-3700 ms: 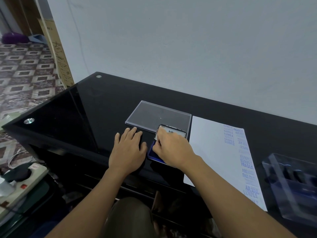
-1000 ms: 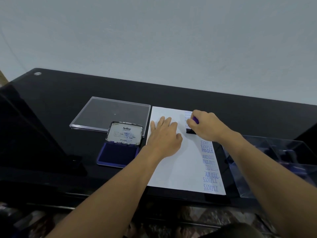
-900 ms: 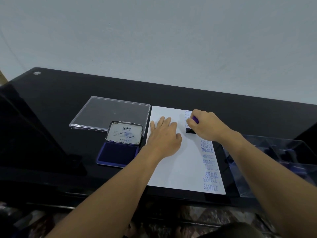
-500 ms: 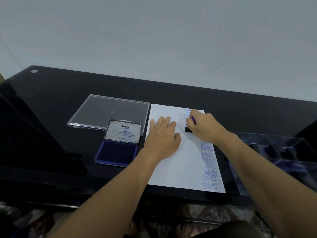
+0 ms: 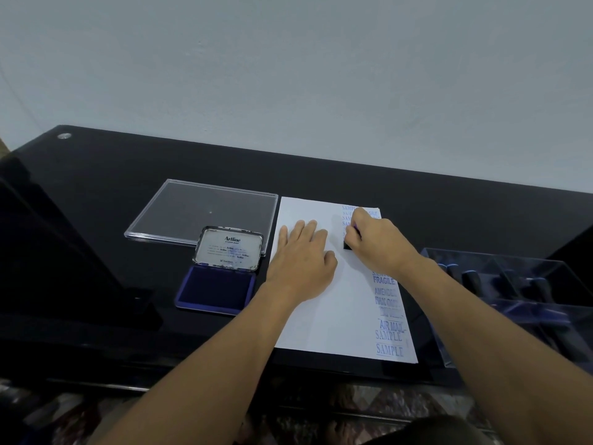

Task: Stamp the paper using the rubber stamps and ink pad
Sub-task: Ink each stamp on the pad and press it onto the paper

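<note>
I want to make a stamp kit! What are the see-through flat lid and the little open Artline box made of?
Clear flat rectangular lid: likely hard plastic, glossy; the black table shows through. Small open Artline ink-pad box: probably painted metal, chipped rim; its dark blue pad looks matte, felt-like.

White paper (image 5: pixel 324 319): flat, long side running away from the person, pinned under the flat left hand (image 5: pixel 301 261); a column of blue imprints (image 5: pixel 389 335) (SAMPLE, FRAGILE, AIR MAIL, others blurred) runs along its right edge, from under the right hand (image 5: pixel 377 244) back past the wrist. Rubber stamp (image 5: pixel 347 245): black base down on the paper, beneath the right hand's curled fingers and just right of the left fingertips. Ink pad (image 5: pixel 214 292): just left of the left wrist, open, blue pad face up, Artline-labelled lid (image 5: pixel 229 248) folded back; more dark rubber stamps (image 5: pixel 471 280), indistinct, lie right of the right forearm.
</note>
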`<action>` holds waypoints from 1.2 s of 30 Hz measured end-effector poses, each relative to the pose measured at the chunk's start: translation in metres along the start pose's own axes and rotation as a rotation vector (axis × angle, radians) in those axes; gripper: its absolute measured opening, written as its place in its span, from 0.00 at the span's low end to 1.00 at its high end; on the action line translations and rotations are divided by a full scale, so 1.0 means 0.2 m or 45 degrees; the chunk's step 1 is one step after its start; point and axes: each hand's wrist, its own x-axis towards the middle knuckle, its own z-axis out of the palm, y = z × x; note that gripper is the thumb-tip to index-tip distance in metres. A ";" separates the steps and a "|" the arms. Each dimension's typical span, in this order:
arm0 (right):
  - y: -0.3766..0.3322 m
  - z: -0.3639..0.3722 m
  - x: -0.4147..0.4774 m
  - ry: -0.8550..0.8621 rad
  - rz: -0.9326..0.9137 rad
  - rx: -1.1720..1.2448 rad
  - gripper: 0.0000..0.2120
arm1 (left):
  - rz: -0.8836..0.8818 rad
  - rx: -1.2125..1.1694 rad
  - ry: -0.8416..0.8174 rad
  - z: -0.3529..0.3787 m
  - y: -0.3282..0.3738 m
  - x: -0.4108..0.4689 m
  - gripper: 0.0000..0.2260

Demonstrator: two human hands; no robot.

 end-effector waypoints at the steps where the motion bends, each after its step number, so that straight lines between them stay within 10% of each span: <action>1: 0.00 0.00 0.00 0.001 0.000 -0.005 0.07 | -0.002 -0.003 -0.003 0.00 0.00 0.00 0.18; 36: 0.00 -0.02 0.02 -0.058 0.042 -0.056 0.08 | -0.014 -0.010 -0.051 -0.01 0.01 -0.01 0.20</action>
